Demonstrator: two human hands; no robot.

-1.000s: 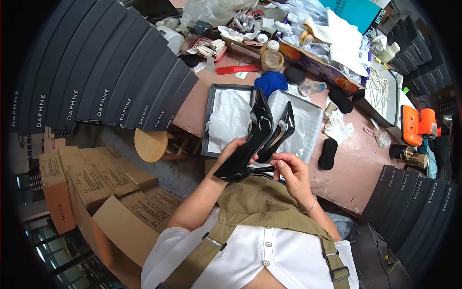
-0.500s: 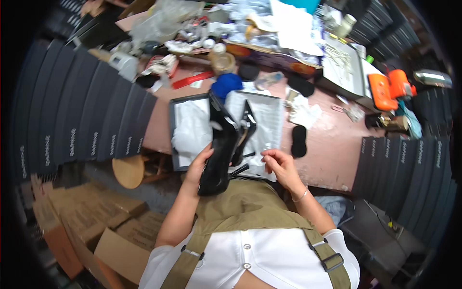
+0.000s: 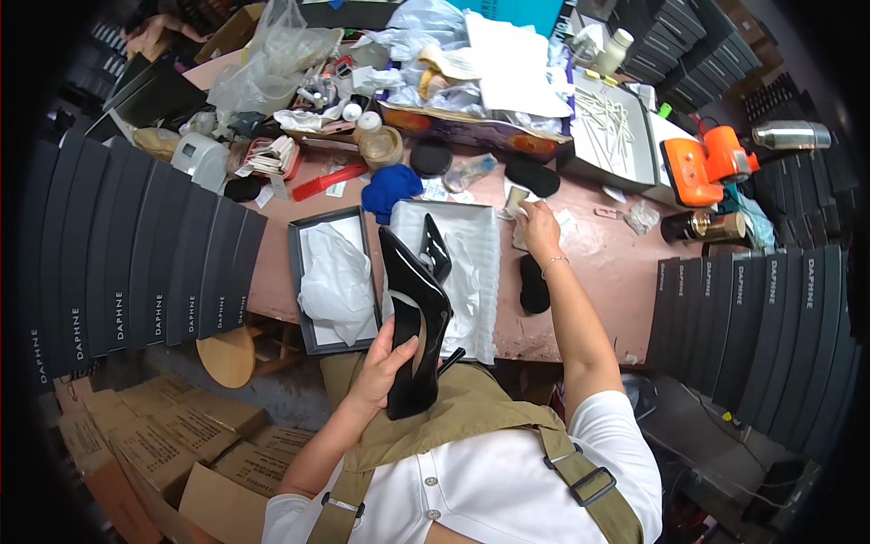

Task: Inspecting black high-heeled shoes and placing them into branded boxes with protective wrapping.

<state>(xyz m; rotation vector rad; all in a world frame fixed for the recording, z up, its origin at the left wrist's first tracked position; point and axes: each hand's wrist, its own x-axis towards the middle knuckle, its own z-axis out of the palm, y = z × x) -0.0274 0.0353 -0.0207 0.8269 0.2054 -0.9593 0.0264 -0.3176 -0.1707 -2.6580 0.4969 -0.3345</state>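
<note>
My left hand [image 3: 385, 365] is closed around a glossy black high-heeled shoe [image 3: 419, 313], with its pointed end away from me and its thin heel to the right. A second black shoe [image 3: 437, 249] shows just behind it, over the white-lined box part [image 3: 487, 299]; I cannot tell whether that one is held or resting. On the right, my right hand [image 3: 541, 231] stretches out over the table with curled fingers, at a small beige piece [image 3: 517, 199] and some white crumpled cloth [image 3: 566, 220]. What its fingertips grip is hidden.
A dark box [image 3: 294, 272] with white tissue paper [image 3: 335, 276] lies left of the shoe. Dark shoe boxes [image 3: 136, 263] are stacked at left, more boxes [image 3: 743, 317] at right. Black pads [image 3: 535, 286], a blue cloth [image 3: 391, 189] and an orange device [image 3: 698, 170] lie farther back.
My right hand has moved from beside the shoes, away and across the table to the white cloth and beige piece. My left hand keeps its hold on the shoe. The whole view has shifted.
</note>
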